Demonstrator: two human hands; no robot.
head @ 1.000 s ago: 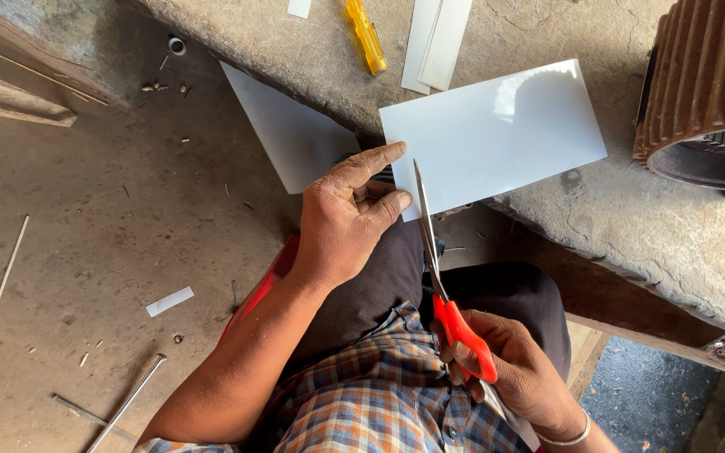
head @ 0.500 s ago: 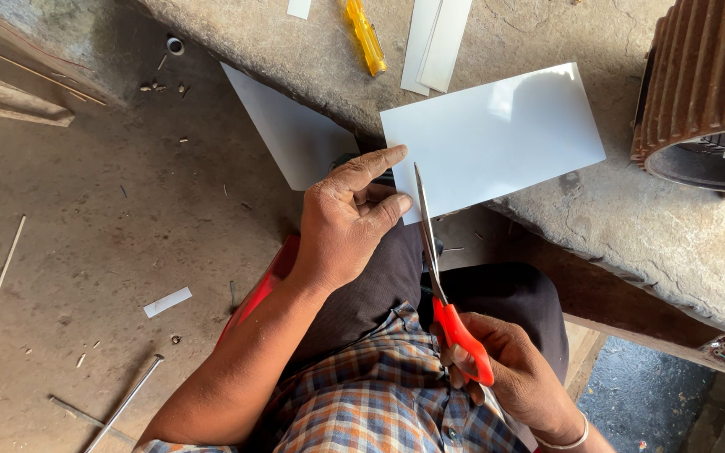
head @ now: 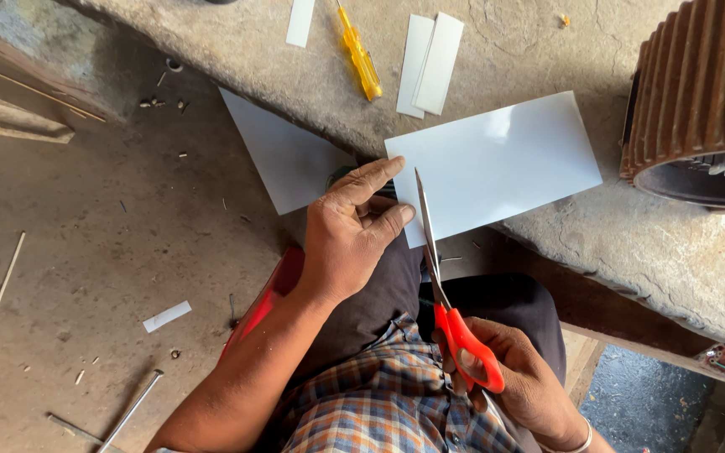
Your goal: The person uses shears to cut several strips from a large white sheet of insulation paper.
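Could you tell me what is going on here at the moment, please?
A seated person is cutting a white sheet with orange-handled scissors. The left hand holds the sheet's near edge, while the right hand works the scissors, whose blades lie on the sheet near its left end. The sheet rests on a rough stone bench, with white strips and a yellow screwdriver beyond.
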